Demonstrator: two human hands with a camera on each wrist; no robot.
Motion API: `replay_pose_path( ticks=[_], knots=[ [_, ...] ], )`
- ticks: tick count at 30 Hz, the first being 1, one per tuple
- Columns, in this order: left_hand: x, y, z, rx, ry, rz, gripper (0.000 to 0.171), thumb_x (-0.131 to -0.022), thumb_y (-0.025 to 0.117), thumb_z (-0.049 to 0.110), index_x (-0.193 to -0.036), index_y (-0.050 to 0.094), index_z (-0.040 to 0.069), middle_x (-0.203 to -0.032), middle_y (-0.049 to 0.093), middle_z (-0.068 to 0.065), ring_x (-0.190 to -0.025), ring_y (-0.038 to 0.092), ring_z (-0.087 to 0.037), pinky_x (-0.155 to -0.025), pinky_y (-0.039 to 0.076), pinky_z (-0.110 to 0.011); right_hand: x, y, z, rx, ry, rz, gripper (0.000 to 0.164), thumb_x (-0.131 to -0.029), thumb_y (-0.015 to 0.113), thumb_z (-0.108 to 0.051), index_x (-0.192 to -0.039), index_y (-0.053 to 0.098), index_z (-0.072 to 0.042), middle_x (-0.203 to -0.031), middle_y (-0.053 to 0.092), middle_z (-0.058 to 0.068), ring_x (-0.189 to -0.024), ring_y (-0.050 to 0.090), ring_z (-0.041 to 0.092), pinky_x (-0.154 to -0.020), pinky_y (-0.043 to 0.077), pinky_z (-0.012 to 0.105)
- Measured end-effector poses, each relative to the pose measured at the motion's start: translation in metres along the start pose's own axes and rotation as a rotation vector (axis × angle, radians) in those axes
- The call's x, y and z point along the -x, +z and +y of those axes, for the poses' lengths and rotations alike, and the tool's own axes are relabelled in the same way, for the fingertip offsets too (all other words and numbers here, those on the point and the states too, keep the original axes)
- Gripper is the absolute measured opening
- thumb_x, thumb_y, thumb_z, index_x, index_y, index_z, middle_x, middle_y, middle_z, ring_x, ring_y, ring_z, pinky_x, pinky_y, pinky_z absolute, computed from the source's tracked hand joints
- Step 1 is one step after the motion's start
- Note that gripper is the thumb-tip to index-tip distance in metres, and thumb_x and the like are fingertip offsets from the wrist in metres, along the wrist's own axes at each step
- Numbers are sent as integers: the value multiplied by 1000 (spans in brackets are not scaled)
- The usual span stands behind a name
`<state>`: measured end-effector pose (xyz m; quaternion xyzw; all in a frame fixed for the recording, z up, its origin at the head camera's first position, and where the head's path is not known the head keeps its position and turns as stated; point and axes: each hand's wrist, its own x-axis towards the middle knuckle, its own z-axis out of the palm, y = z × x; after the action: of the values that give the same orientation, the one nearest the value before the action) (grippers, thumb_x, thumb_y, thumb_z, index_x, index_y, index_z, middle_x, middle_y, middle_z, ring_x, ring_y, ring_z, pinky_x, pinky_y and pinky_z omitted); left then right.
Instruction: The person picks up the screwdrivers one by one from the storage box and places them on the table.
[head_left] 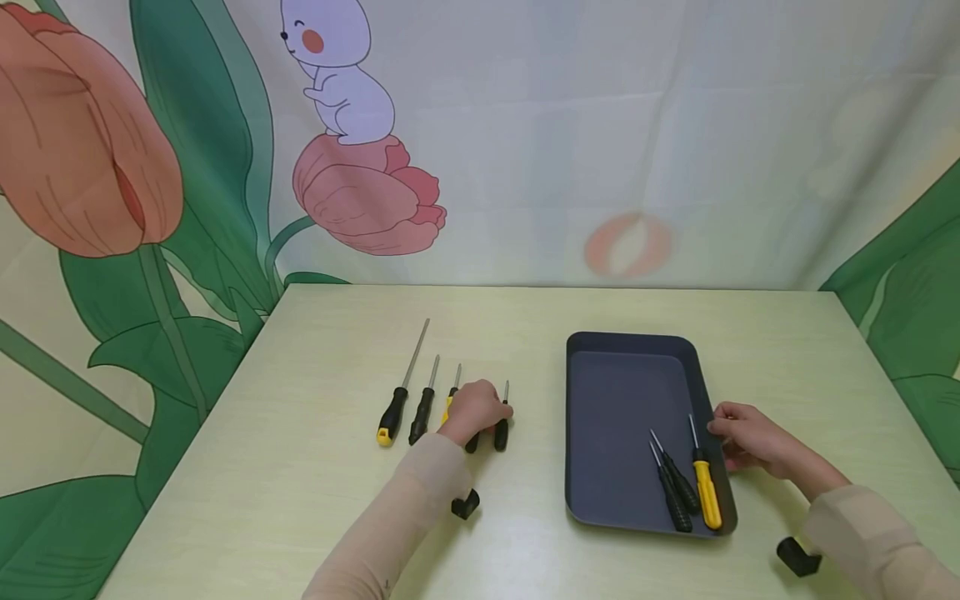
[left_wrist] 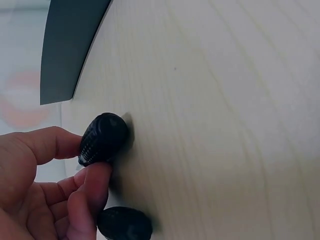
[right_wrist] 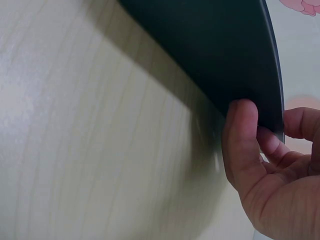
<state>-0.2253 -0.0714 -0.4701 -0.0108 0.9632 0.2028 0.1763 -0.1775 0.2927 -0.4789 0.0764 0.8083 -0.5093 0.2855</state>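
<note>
My left hand (head_left: pixel 474 408) pinches the black handle of a small screwdriver (head_left: pixel 501 437) between thumb and fingers. The left wrist view shows the butt of that screwdriver (left_wrist: pixel 104 139) close to the table. Just beside it lies another black-handled screwdriver (left_wrist: pixel 125 224), mostly covered by the hand in the head view. With my right hand (head_left: pixel 753 437) I grip the right rim of a dark rectangular tray (head_left: pixel 615 408), fingers against its outer wall (right_wrist: pixel 215 45). Inside the tray lie two black screwdrivers (head_left: pixel 671 487) and a yellow-handled one (head_left: pixel 707 492), shafts pointing away.
Left of my left hand, a long black-and-yellow screwdriver (head_left: pixel 393 417), a black one (head_left: pixel 423 412) and a partly hidden yellow-and-black one (head_left: pixel 453 393) lie in a row on the pale wooden table (head_left: pixel 315 500). A printed curtain (head_left: pixel 510 167) hangs behind the table.
</note>
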Motion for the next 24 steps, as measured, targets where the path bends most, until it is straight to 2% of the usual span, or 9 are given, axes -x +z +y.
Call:
replay_pose_path(
  ticks=[14, 21, 24],
  knots=[
    [1, -3, 2, -12, -1, -1, 39, -76, 61, 24, -43, 43, 14, -39, 41, 4, -42, 43, -12, -41, 30, -23, 0, -1, -2, 1, -7, -2, 11, -89, 38, -13, -88, 39, -2, -76, 52, 2, -61, 53, 13, -55, 48, 27],
    [3, -3, 1, -15, -3, 12, 35, -75, 60, 24, -44, 47, 12, -42, 46, 2, -44, 46, -13, -41, 32, -24, 0, 1, -1, 3, 2, 4, 11, -89, 37, -13, -88, 39, -2, -77, 52, 3, -61, 53, 14, -55, 48, 27],
    [3, -4, 0, -6, -2, 15, 32, -75, 60, 24, -47, 54, 8, -44, 51, -1, -44, 46, -14, -40, 33, -25, 0, 1, 0, 2, 0, 5, 10, -89, 38, -13, -88, 39, -2, -77, 52, 3, -61, 53, 14, -55, 48, 28]
  ],
)
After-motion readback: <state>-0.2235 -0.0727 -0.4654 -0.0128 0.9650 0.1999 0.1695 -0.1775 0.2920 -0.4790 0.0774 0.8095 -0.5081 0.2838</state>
